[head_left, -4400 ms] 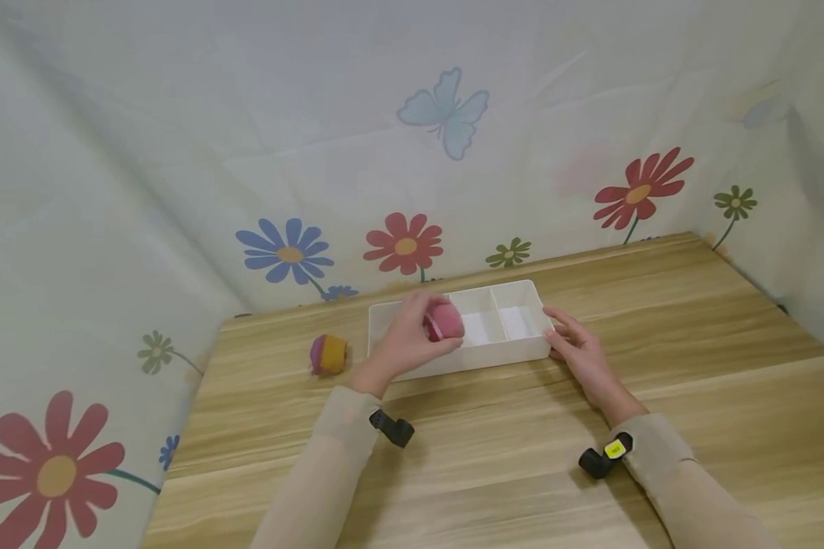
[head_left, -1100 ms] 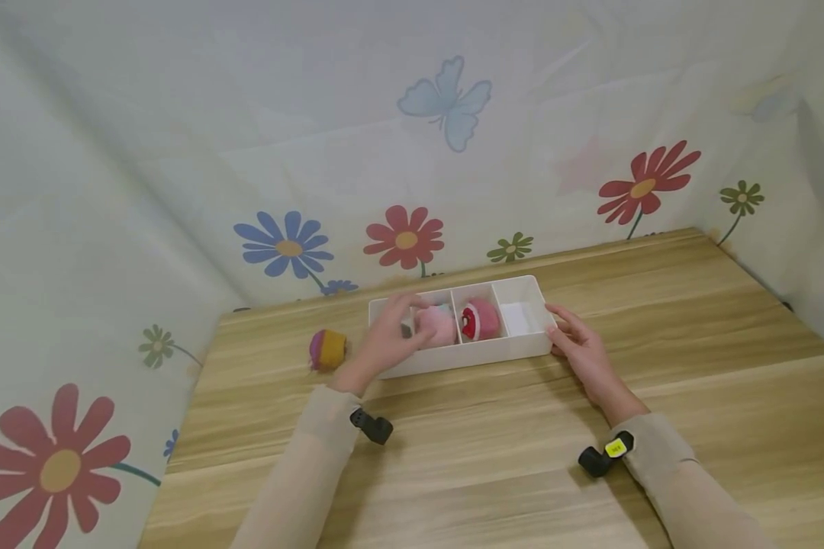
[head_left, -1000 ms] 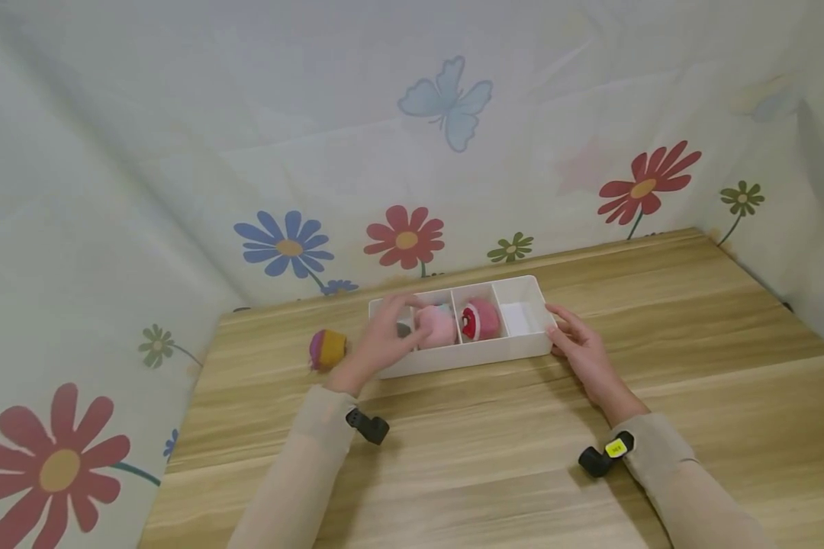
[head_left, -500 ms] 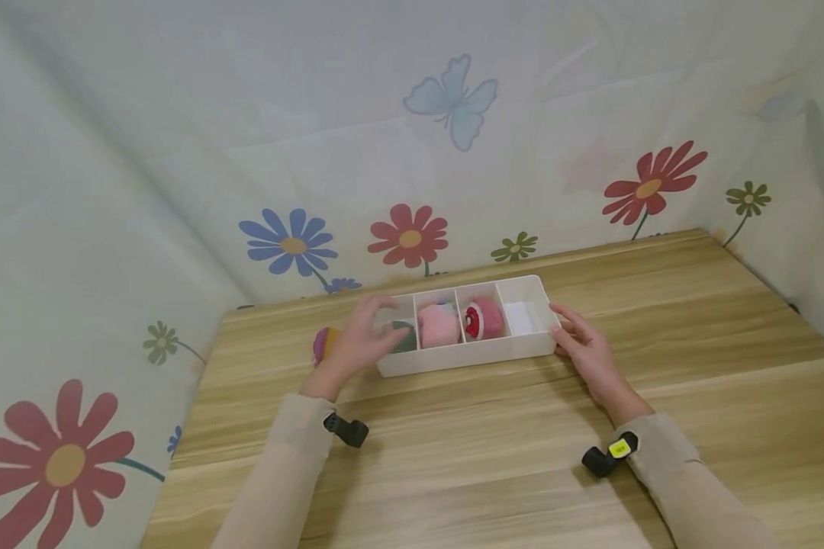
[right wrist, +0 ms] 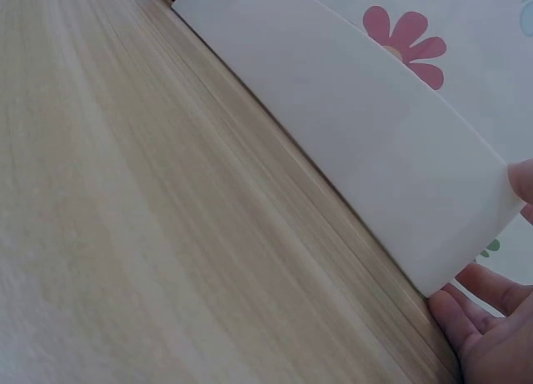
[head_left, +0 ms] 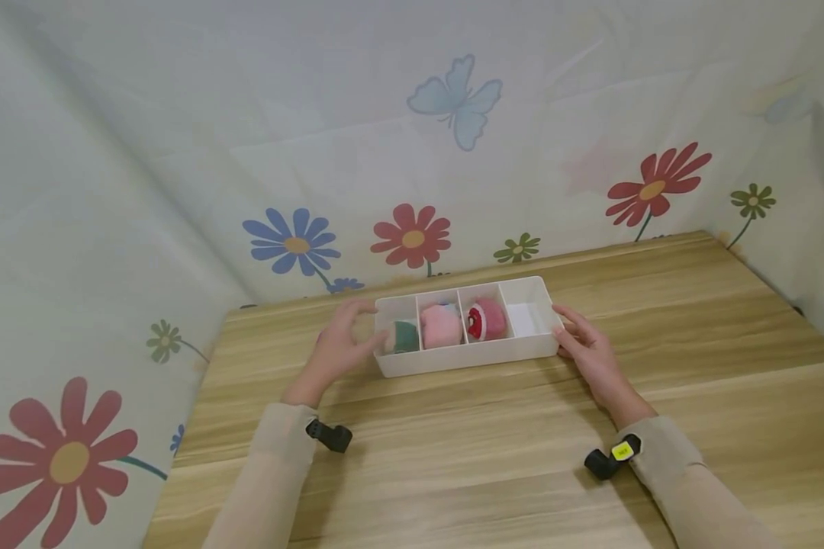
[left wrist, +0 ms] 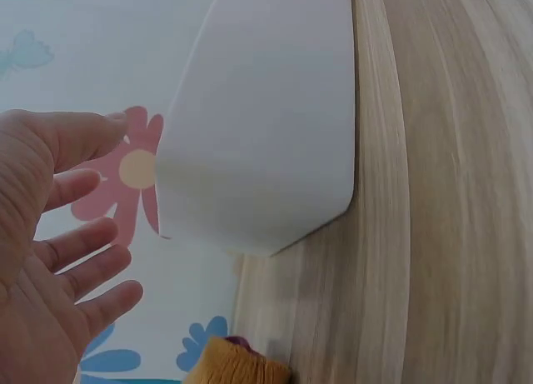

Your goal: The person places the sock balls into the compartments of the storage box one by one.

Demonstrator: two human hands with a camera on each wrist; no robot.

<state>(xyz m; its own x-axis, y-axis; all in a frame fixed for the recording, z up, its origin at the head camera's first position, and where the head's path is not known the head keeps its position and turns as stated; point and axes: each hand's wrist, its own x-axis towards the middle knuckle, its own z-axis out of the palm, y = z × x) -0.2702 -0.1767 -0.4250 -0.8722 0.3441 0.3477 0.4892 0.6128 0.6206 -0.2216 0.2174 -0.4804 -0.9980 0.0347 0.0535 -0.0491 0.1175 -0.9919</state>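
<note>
A white four-compartment tray (head_left: 467, 358) lies on the wooden table. From the left it holds a green soft item (head_left: 403, 336), a pink one (head_left: 442, 326) and a red-and-pink one (head_left: 486, 320); the right compartment is bare. My left hand (head_left: 346, 339) is spread open just beside the tray's left end (left wrist: 266, 142); whether it touches, I cannot tell. Its fingers (left wrist: 75, 259) hold nothing. A yellow-and-purple ball (left wrist: 237, 366) lies below that hand, hidden in the head view. My right hand (head_left: 580, 343) rests with straight fingers (right wrist: 491, 334) against the tray's right end (right wrist: 350, 126).
The table (head_left: 494, 450) is closed in by flowered cloth walls (head_left: 412, 152) at the back, left and right. Small black cameras sit on both wrists (head_left: 329, 436), (head_left: 607, 460).
My left hand has let go of the soft items and drawn left out of the tray to its left end, uncovering the green item and covering the ball. The right hand has stayed.
</note>
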